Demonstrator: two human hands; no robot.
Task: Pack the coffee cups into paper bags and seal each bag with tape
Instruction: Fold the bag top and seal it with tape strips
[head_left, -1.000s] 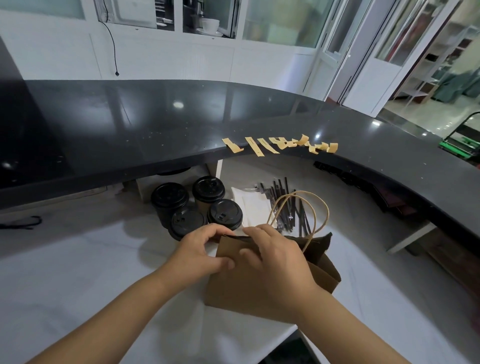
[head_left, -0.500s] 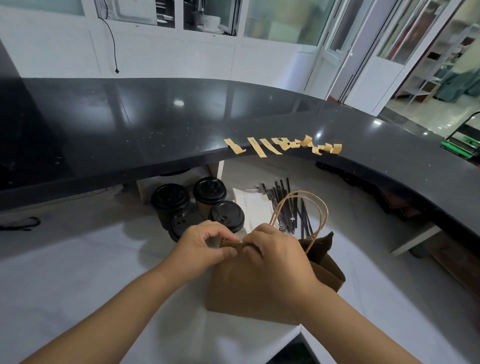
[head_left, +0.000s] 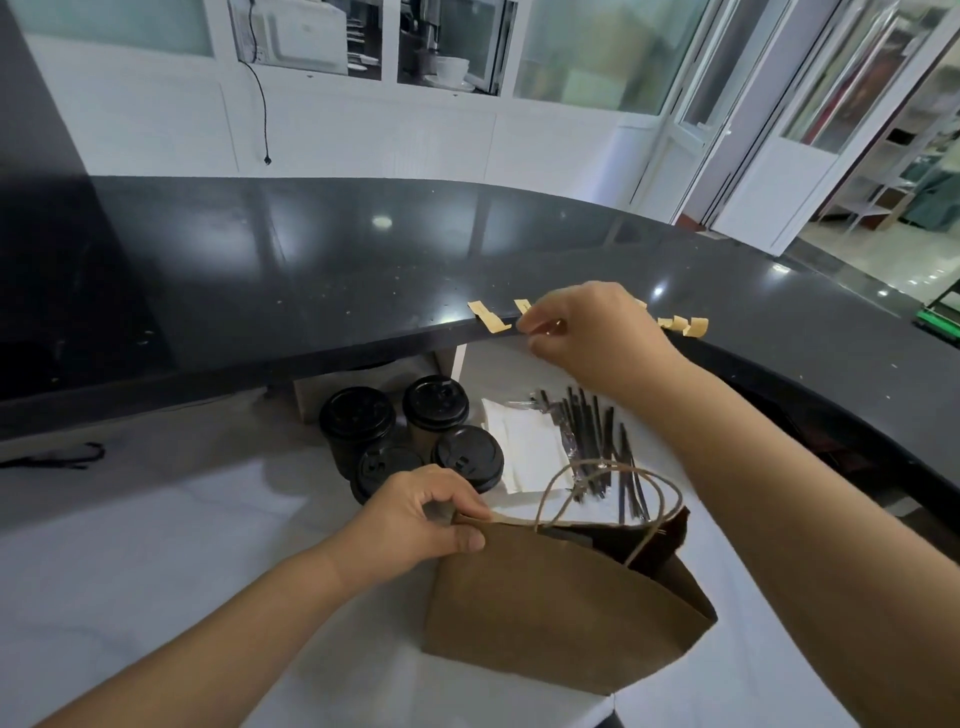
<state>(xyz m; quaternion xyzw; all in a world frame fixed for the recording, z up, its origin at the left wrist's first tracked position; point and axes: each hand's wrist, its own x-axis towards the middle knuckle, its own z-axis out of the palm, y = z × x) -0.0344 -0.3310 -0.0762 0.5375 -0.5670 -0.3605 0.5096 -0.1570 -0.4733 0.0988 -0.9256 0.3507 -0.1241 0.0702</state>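
My left grip (head_left: 423, 519) pinches the paper bag (head_left: 561, 608) top closed, below and nearer than my right grip (head_left: 587, 332), whose fingertips pinch a tape strip (head_left: 522, 307) hanging off the black surface (head_left: 311, 270) edge.

Right hand (head_left: 597, 332) gone from the paper bag's (head_left: 561, 597) folded top, now up at the black counter edge (head_left: 363, 343), fingertips (head_left: 527, 325) on a tape strip (head_left: 522, 307). Bag mouth sprung open beyond the left hand's (head_left: 415, 514) pinch.
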